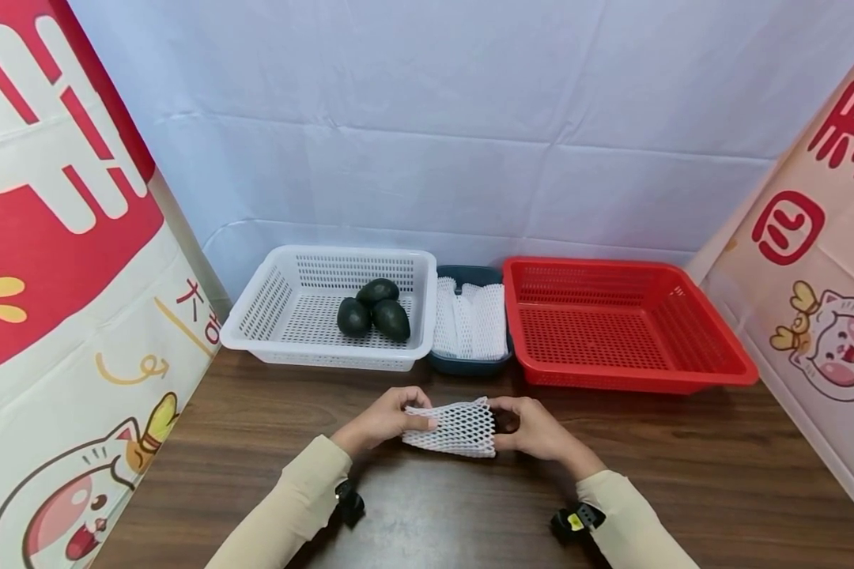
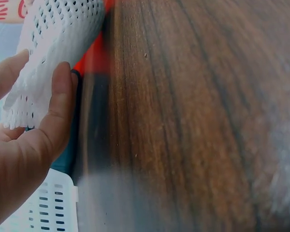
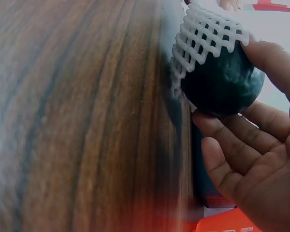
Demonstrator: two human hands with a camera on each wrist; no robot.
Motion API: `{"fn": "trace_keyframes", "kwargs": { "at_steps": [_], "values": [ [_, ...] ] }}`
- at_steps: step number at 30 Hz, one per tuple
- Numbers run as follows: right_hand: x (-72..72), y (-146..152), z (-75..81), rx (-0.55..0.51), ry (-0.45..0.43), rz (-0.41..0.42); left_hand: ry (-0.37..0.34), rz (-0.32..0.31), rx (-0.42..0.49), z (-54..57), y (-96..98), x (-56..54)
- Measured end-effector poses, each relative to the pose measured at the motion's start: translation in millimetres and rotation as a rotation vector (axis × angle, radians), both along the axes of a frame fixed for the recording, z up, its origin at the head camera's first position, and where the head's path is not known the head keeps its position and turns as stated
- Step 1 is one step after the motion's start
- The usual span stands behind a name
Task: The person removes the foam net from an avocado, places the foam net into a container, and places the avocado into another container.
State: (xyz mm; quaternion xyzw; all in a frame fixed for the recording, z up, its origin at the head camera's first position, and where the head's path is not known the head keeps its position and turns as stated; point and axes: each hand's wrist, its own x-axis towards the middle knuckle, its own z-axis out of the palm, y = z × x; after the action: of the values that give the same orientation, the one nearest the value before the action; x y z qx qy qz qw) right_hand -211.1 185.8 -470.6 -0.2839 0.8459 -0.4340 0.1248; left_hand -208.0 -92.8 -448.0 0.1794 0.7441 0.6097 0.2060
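Note:
Between the two hands, above the table, is a white foam net sleeve (image 1: 455, 428). My left hand (image 1: 387, 419) pinches its left end between thumb and fingers. At the sleeve's right end, my right hand (image 1: 537, 431) holds a dark green avocado (image 3: 227, 84), with the thumb by the net's edge and fingertips underneath. The right wrist view shows one end of this avocado inside the net and its rounded end sticking out. From the left wrist view, the avocado is hidden by the sleeve.
A white basket (image 1: 334, 364) at the back left holds 3 avocados (image 1: 378, 292). Beside it, a dark blue bin (image 1: 470, 367) contains several foam net sleeves (image 1: 485, 320). To the right stands a red basket (image 1: 598, 378). All rest on a brown wood-grain table (image 1: 683, 450).

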Motion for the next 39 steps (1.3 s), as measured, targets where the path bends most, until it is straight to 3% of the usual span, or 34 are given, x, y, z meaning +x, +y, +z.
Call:
{"fn": "trace_keyframes", "kwargs": {
  "at_steps": [8,28,31,39],
  "values": [
    [1.6,3,1.9,0.020,0.000,-0.019,0.034,0.004,-0.024,0.5,-2.8,0.4],
    [2.1,3,3.4,0.006,-0.015,-0.013,0.035,0.011,-0.104,0.9,-11.3,0.1],
    [1.6,3,3.3,0.007,-0.011,-0.007,0.038,0.007,-0.107,-2.7,-12.2,-1.1],
    [1.9,3,3.5,0.005,-0.019,-0.002,0.055,0.003,-0.137,-29.8,-14.5,-11.7]
  ]
}}
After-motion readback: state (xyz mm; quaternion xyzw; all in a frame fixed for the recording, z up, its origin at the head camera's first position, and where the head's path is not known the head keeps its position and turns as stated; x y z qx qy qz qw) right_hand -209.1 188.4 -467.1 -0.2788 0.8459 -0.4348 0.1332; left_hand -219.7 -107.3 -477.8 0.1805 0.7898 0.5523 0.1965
